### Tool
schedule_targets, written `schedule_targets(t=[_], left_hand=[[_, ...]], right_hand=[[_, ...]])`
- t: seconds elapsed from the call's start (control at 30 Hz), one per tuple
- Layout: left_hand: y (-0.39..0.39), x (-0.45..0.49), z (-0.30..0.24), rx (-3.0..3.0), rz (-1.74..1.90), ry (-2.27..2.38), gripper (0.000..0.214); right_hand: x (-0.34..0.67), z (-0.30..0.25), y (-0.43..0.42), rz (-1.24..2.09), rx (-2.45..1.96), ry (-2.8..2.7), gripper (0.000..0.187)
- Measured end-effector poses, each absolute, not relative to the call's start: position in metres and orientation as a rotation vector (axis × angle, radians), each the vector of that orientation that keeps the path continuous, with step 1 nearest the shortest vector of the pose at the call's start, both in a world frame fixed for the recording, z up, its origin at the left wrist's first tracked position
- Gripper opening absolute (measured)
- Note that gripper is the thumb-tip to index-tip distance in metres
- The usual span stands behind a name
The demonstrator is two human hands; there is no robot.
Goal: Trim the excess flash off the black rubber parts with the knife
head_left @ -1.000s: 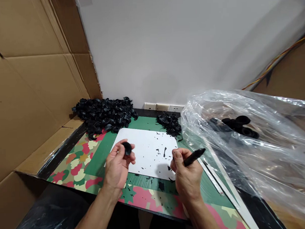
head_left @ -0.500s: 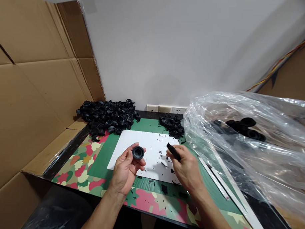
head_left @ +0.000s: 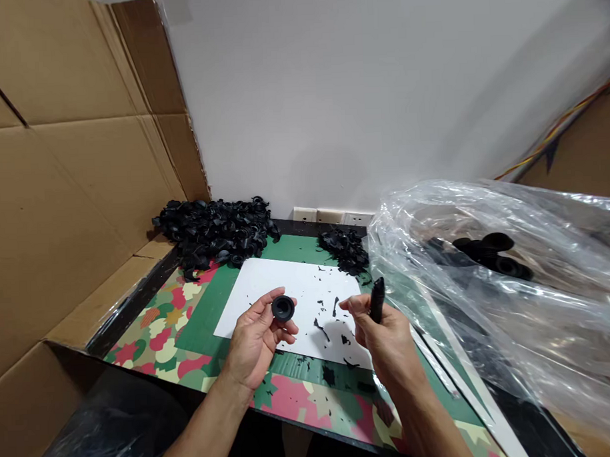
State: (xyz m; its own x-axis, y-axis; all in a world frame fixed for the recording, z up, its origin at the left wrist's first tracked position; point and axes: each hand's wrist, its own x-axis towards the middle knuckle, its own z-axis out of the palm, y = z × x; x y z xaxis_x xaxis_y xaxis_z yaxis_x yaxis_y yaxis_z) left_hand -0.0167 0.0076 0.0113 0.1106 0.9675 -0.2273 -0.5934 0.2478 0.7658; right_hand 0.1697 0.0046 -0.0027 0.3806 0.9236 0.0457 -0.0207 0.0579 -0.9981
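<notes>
In my left hand (head_left: 256,337) is a black rubber bellows-like part (head_left: 283,309), its round open end facing me, pinched between thumb and fingers above the white sheet (head_left: 266,276). To its right, my right hand (head_left: 383,332) is closed around a short black stick-like tool (head_left: 377,299). The tool's end points up and away; whether it has a blade cannot be seen. Below the hands, thin black shreds (head_left: 321,330) lie scattered over the sheet and the green mat (head_left: 295,245).
A large heap of black rubber pieces (head_left: 220,231) lies back left, by a cardboard wall (head_left: 82,163). A smaller pile of black scraps (head_left: 343,247) sits near the sockets (head_left: 329,217). At right, a clear plastic bag (head_left: 488,315) holds several black rubber parts (head_left: 496,252).
My right hand has moved right, and the tool has swung from leaning left to nearly upright. Longer shreds now show on the sheet. My left hand has shifted slightly right with the rubber part.
</notes>
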Motion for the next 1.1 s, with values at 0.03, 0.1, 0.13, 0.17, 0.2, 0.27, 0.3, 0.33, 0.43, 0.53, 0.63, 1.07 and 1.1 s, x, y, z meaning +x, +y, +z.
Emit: schedule_targets(t=[0.03,0.1,0.13,0.17,0.2,0.27,0.3,0.33,0.43,0.53,0.63,1.07,1.1], left_hand=[[0.007,-0.017,0.01,0.568,1.238,0.826,0.027],[0.007,-0.016,0.008,0.563,1.23,0.839,0.026],[0.007,-0.016,0.008,0.559,1.228,0.844,0.026],[0.007,-0.016,0.007,0.553,1.225,0.849,0.026],[0.007,-0.016,0.007,0.547,1.221,0.854,0.025],[0.006,-0.016,0.006,0.536,1.213,0.864,0.025],[0.006,-0.017,0.006,0.532,1.209,0.868,0.024],[0.006,-0.017,0.005,0.53,1.204,0.869,0.024],[0.005,-0.018,0.004,0.53,1.185,0.863,0.023],[0.005,-0.019,0.004,0.534,1.169,0.854,0.023],[0.005,-0.018,0.005,0.537,1.158,0.847,0.021],[0.008,-0.016,0.004,0.5,1.128,0.812,0.023],[0.008,-0.016,0.004,0.506,1.127,0.807,0.024]], right_hand=[[0.169,-0.003,0.004,0.954,-1.32,-0.9,0.042],[0.169,-0.002,0.003,1.034,-1.339,-0.861,0.041],[0.168,-0.002,0.002,1.052,-1.338,-0.839,0.042],[0.168,-0.001,0.002,1.07,-1.335,-0.818,0.044],[0.167,0.0,0.002,1.096,-1.331,-0.802,0.045],[0.164,0.001,0.001,1.155,-1.321,-0.787,0.046],[0.163,0.002,0.001,1.18,-1.318,-0.786,0.047],[0.162,0.003,0.001,1.198,-1.315,-0.786,0.048],[0.158,0.004,0.0,1.228,-1.309,-0.796,0.048],[0.157,0.003,0.0,1.253,-1.3,-0.832,0.045],[0.156,0.002,-0.001,1.285,-1.274,-0.881,0.041],[0.156,0.008,-0.002,1.304,-1.137,-0.809,0.062],[0.155,0.009,-0.003,1.304,-1.137,-0.812,0.063]])
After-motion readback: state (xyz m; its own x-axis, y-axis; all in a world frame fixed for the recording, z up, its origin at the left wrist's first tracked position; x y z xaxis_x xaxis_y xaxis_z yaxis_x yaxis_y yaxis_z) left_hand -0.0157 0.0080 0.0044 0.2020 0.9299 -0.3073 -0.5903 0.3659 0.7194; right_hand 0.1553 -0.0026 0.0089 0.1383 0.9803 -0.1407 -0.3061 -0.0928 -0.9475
